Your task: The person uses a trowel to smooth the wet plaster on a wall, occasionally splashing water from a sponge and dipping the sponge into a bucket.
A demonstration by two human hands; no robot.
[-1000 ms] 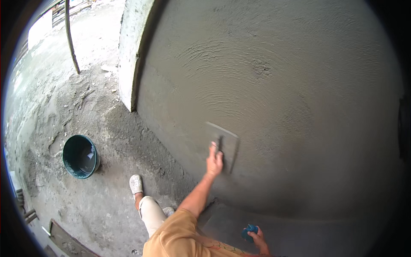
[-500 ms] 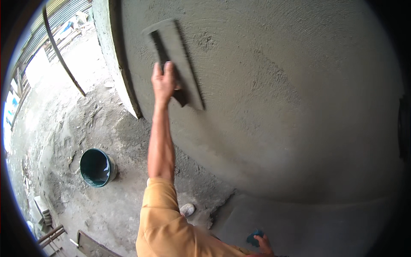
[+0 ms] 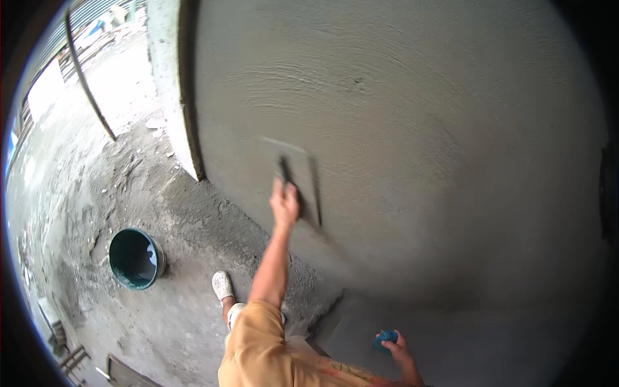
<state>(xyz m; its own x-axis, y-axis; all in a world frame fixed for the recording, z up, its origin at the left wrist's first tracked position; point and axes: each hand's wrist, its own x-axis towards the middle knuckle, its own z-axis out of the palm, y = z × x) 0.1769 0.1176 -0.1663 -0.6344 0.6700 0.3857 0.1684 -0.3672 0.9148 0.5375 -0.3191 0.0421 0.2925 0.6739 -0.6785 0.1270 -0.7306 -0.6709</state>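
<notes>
My left hand [image 3: 284, 205] is closed around the dark handle of a flat rectangular plastering float [image 3: 303, 169]. The float's plate lies against the grey plastered wall [image 3: 400, 122], slanting slightly, and motion blurs its upper edge. Low on the right, my right hand [image 3: 401, 351] grips a small teal object [image 3: 385, 340], held away from the float. Its kind cannot be made out. Curved stroke marks run across the wet plaster above the float, while the surface beside and below it looks smoother.
A dark green bucket [image 3: 137, 259] with liquid inside stands on the rough floor at left. The wall ends at a pale vertical edge [image 3: 173, 97]. My foot in a white clog [image 3: 222, 286] is near the bucket. A thin curved rod [image 3: 87, 84] stands farther left.
My left hand has brought the float down the wall and a little right. The rough patches there look smoother. My right hand has risen slightly with the teal object, and a clogged foot shows more.
</notes>
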